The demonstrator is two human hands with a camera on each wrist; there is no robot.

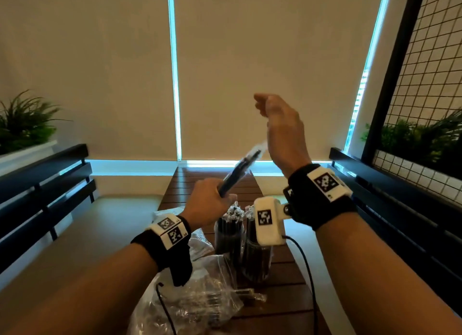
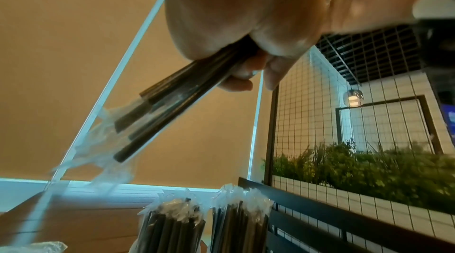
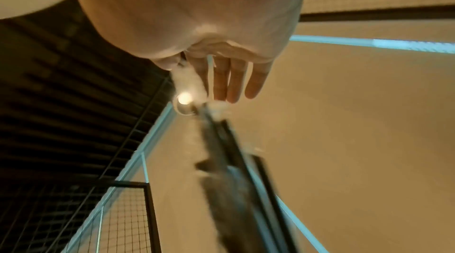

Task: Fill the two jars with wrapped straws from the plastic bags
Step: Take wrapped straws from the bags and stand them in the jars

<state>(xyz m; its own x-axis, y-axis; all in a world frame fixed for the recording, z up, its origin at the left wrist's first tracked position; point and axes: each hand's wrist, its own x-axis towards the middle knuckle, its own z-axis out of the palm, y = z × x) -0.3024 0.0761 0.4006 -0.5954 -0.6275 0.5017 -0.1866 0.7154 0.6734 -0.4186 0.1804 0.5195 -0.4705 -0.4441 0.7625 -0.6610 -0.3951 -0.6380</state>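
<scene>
My left hand [image 1: 215, 196] grips the lower end of a small bundle of black straws in clear wrappers [image 1: 239, 168], tilted up to the right above the jars. In the left wrist view the fingers [image 2: 246, 74] curl round the same bundle [image 2: 160, 109]. My right hand [image 1: 262, 107] is raised above the bundle's top end, its fingers [image 3: 229, 84] fairly straight and holding nothing I can see; the blurred straws [image 3: 221, 140] end near its fingertips. Two jars [image 1: 228, 234] [image 1: 257, 259] packed with wrapped straws stand on the wooden table [image 1: 210, 184]. They also show as the left jar [image 2: 172, 226] and the right jar [image 2: 240, 222].
A crumpled clear plastic bag [image 1: 200, 297] with a few straws lies at the table's near left, another bag [image 1: 161, 214] behind my left wrist. Black benches [image 1: 45, 184] [image 1: 390, 197] flank the table. A wire grid panel [image 1: 425, 84] and plants [image 1: 420, 139] stand at the right.
</scene>
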